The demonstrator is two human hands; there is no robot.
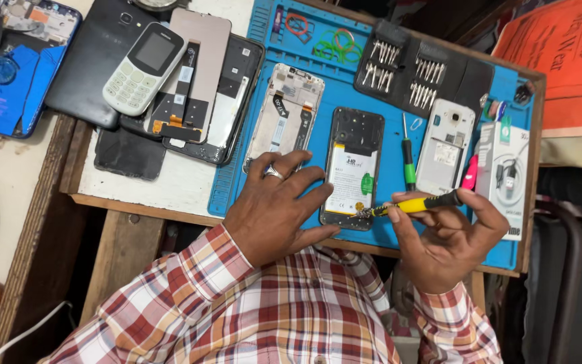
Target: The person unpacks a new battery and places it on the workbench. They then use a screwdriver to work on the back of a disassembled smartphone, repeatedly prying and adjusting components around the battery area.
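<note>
An opened black smartphone [352, 145] with its battery showing lies on a blue work mat [392, 101]. My left hand [277, 205], with a ring on one finger, rests flat on the mat with fingers spread, touching the phone's left edge. My right hand [442, 239] grips a yellow-handled screwdriver [415, 203] whose tip points at the phone's lower right corner.
A white phone frame [284, 114], a white opened phone [446, 145], a green screwdriver [407, 162], a black bit case [405, 71] and a white box [503, 168] lie on the mat. Left lie a keypad phone [143, 67], screens and a blue opened phone [8, 74].
</note>
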